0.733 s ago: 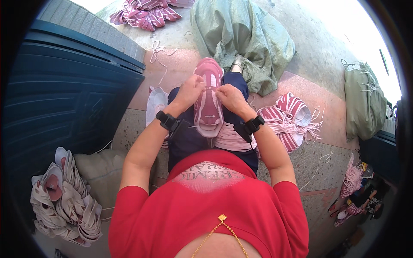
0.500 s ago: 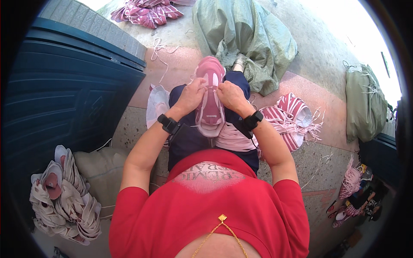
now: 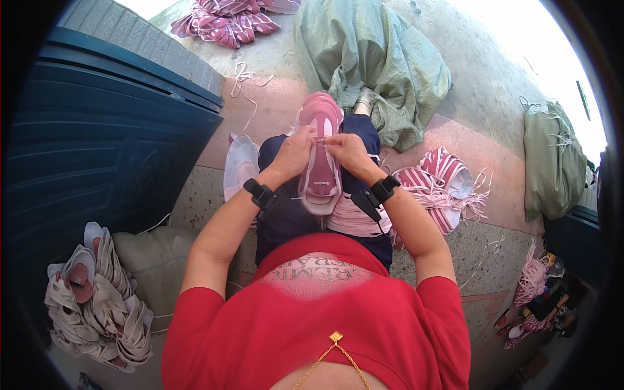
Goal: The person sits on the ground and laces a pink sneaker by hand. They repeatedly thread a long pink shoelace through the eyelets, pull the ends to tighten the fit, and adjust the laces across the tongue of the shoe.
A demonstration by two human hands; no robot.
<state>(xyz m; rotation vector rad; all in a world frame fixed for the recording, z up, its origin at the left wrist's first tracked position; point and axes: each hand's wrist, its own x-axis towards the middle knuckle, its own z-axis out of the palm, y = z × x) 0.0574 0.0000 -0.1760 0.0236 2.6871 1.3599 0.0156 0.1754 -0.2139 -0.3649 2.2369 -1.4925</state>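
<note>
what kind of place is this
Probably a small shoe-making workspace by a doorway: a pink shoe upper rests on the person's lap, pale shoe uppers are piled at lower left, and a large green woven sack lies ahead, near a dark blue door.

Over the pink shoe (image 3: 318, 175), the left hand (image 3: 296, 153) and right hand (image 3: 351, 155) leave only a narrow gap between them. Beyond, the green sack (image 3: 374, 55) bars the far side; room to its left is crossed by a loose lace (image 3: 241, 78). Left, floor runs between the blue door (image 3: 97, 136) and pale upper (image 3: 240, 166). Right, the striped bundle (image 3: 439, 185) obstructs, with a passage between it and the olive sack (image 3: 552, 162).
</note>
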